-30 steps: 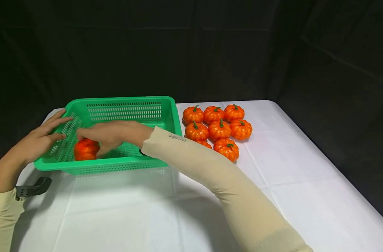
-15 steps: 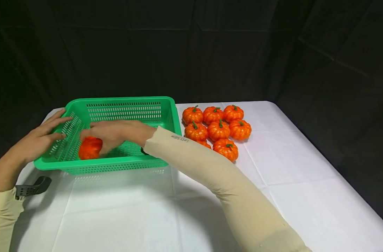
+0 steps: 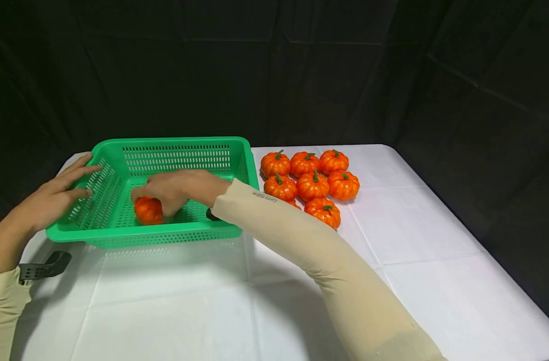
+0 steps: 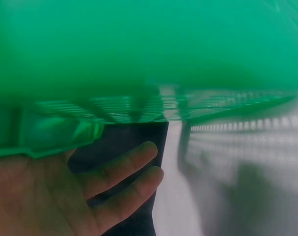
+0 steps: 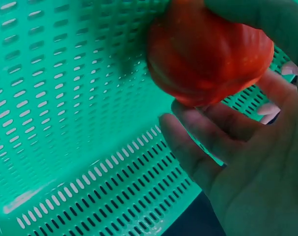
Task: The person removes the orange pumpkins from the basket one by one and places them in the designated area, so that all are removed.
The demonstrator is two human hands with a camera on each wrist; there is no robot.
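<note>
A green perforated basket point(image 3: 175, 142) stands on the left of the white table. My right hand point(image 3: 166, 193) reaches into it and grips a small orange pumpkin point(image 3: 148, 211) low over the basket floor. In the right wrist view the pumpkin point(image 5: 207, 54) sits between thumb and fingers point(image 5: 203, 142), above the basket's slotted floor point(image 5: 65, 98). My left hand point(image 3: 59, 193) rests with straight fingers on the basket's left wall. Seen from the left wrist, its fingers point(image 4: 119, 169) lie just under the basket's rim point(image 4: 139, 49).
Several small orange pumpkins point(image 3: 312, 183) with green stems cluster on the white cloth point(image 3: 211, 301) right of the basket. A dark slotted strap piece point(image 3: 41, 268) lies by my left wrist. Black drapes surround the table; its edge falls away at right.
My right hand has carried the pumpkin to the right inside the basket, from the front-left corner toward the middle. The left hand has stayed on the left wall.
</note>
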